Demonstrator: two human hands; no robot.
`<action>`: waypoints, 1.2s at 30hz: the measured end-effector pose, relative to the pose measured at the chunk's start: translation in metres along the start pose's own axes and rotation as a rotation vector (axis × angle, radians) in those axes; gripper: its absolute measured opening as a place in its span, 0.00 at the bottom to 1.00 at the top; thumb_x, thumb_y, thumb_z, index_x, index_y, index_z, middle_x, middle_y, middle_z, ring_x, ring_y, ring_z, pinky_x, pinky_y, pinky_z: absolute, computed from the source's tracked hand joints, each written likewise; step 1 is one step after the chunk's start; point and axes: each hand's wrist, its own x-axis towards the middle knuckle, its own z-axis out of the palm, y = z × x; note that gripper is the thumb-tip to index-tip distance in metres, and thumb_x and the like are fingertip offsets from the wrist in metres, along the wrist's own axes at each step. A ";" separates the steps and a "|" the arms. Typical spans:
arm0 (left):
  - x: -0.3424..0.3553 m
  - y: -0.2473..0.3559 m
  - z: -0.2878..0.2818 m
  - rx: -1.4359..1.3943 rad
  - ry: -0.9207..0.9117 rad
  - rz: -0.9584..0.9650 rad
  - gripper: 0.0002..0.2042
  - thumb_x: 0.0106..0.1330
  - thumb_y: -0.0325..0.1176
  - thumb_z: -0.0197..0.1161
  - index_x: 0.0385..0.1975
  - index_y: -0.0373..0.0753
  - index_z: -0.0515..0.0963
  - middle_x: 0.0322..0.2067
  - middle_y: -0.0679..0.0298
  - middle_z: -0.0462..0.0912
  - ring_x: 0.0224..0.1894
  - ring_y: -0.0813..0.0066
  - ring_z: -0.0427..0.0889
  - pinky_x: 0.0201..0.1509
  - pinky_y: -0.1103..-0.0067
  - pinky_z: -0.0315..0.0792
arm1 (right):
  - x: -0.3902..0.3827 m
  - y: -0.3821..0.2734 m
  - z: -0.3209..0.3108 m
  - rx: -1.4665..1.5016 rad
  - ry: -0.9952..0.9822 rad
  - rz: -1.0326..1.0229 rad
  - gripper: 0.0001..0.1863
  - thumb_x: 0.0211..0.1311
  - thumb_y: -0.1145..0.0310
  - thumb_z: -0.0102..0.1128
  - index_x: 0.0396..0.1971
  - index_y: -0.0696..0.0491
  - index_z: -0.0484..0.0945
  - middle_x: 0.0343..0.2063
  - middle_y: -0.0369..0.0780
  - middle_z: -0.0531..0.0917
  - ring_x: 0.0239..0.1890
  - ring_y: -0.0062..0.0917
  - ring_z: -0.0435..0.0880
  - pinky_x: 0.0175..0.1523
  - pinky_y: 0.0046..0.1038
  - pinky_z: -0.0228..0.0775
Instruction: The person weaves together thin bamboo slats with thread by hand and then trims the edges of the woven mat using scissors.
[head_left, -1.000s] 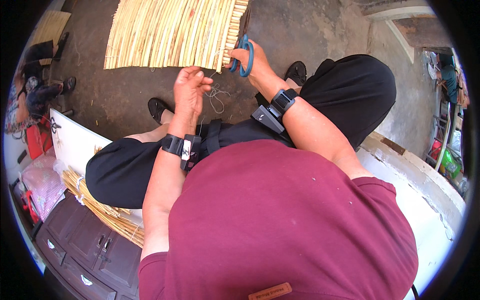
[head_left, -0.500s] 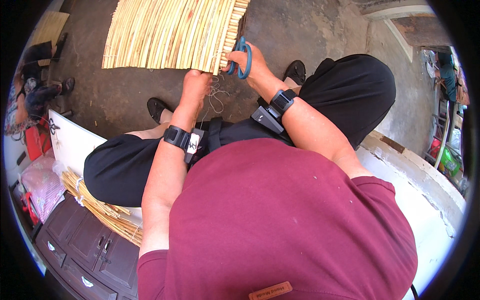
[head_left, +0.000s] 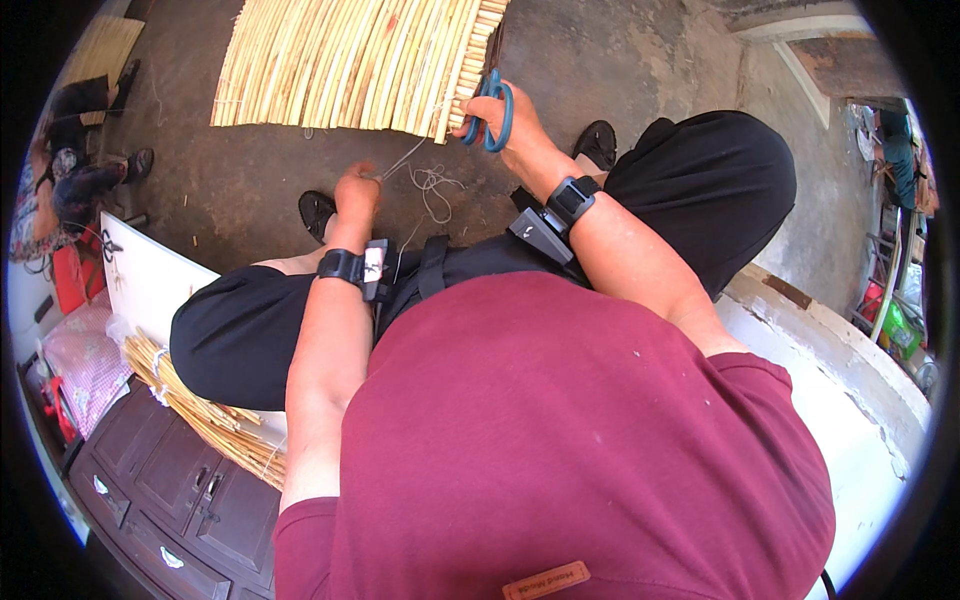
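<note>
A mat of pale reed stalks (head_left: 345,65) tied side by side lies in front of me, its stalk ends stacked along the right edge. At its near right corner, my right hand (head_left: 520,125) holds blue-handled scissors (head_left: 499,115); the blades are hidden. The fingertips of that hand touch the stalk ends. Lower and to the left, my left hand (head_left: 357,192) is closed, pinching a thin pale string (head_left: 402,160) that runs up toward the mat's corner. More string (head_left: 436,186) hangs in loose loops between my hands.
Below the mat is a dark concrete floor (head_left: 250,185). On my left, a bundle of reed stalks (head_left: 205,415) lies above a dark wooden cabinet (head_left: 150,480), beside a white board (head_left: 150,280). Another person's legs (head_left: 85,190) show at the far left.
My left hand has left the mat's near edge and moved down and left, drawing the string out straight. The right hand stays by the corner with the scissors.
</note>
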 end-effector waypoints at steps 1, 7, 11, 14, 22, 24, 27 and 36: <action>-0.002 -0.004 -0.004 0.201 0.222 0.258 0.07 0.57 0.25 0.59 0.35 0.38 0.78 0.29 0.56 0.82 0.26 0.67 0.83 0.26 0.73 0.74 | 0.000 0.000 0.001 0.007 -0.009 0.002 0.10 0.52 0.76 0.57 0.35 0.64 0.73 0.28 0.44 0.82 0.21 0.27 0.82 0.26 0.25 0.76; -0.042 0.098 -0.019 -1.269 -0.316 -0.053 0.11 0.61 0.20 0.55 0.43 0.35 0.70 0.39 0.60 0.78 0.32 0.70 0.82 0.29 0.80 0.74 | -0.005 -0.008 0.000 -0.003 -0.019 -0.003 0.11 0.53 0.76 0.55 0.36 0.65 0.76 0.28 0.44 0.82 0.21 0.26 0.82 0.26 0.23 0.75; -0.061 0.118 -0.012 -1.467 -0.516 -0.106 0.11 0.64 0.21 0.55 0.45 0.36 0.69 0.38 0.60 0.78 0.33 0.71 0.82 0.30 0.81 0.75 | -0.006 -0.008 0.001 -0.036 -0.030 0.009 0.12 0.53 0.76 0.55 0.37 0.65 0.76 0.28 0.44 0.82 0.22 0.26 0.82 0.26 0.23 0.74; -0.059 0.119 -0.011 -1.489 -0.533 -0.122 0.09 0.63 0.23 0.55 0.43 0.35 0.69 0.35 0.58 0.80 0.32 0.70 0.83 0.32 0.79 0.79 | -0.009 -0.010 0.001 0.011 -0.006 0.008 0.11 0.54 0.76 0.54 0.37 0.65 0.76 0.29 0.44 0.82 0.23 0.26 0.83 0.26 0.23 0.75; -0.048 0.112 -0.014 -1.066 -0.564 -0.158 0.05 0.62 0.26 0.55 0.35 0.37 0.75 0.15 0.75 0.64 0.13 0.86 0.56 0.16 0.85 0.52 | -0.006 -0.007 -0.001 -0.042 -0.014 0.045 0.11 0.53 0.76 0.55 0.36 0.65 0.75 0.28 0.45 0.82 0.22 0.26 0.82 0.26 0.23 0.75; -0.046 0.119 -0.017 -0.968 -0.527 -0.179 0.05 0.61 0.26 0.55 0.34 0.38 0.77 0.15 0.76 0.64 0.12 0.86 0.56 0.16 0.84 0.51 | -0.009 -0.006 -0.002 -0.036 -0.023 0.041 0.11 0.53 0.77 0.55 0.36 0.66 0.75 0.27 0.45 0.82 0.22 0.26 0.82 0.26 0.23 0.75; -0.048 0.131 -0.019 -0.830 -0.436 -0.195 0.04 0.60 0.25 0.54 0.30 0.39 0.77 0.13 0.77 0.62 0.10 0.87 0.53 0.13 0.84 0.49 | -0.010 -0.007 0.000 -0.020 -0.021 0.036 0.11 0.53 0.77 0.55 0.36 0.66 0.75 0.27 0.45 0.82 0.22 0.25 0.82 0.26 0.23 0.74; -0.042 0.117 -0.029 -0.414 -0.291 -0.109 0.08 0.60 0.28 0.57 0.36 0.36 0.79 0.23 0.66 0.77 0.22 0.76 0.73 0.26 0.80 0.65 | -0.014 -0.007 0.006 -0.011 -0.014 0.049 0.10 0.54 0.76 0.54 0.35 0.65 0.76 0.27 0.43 0.83 0.21 0.24 0.82 0.26 0.23 0.74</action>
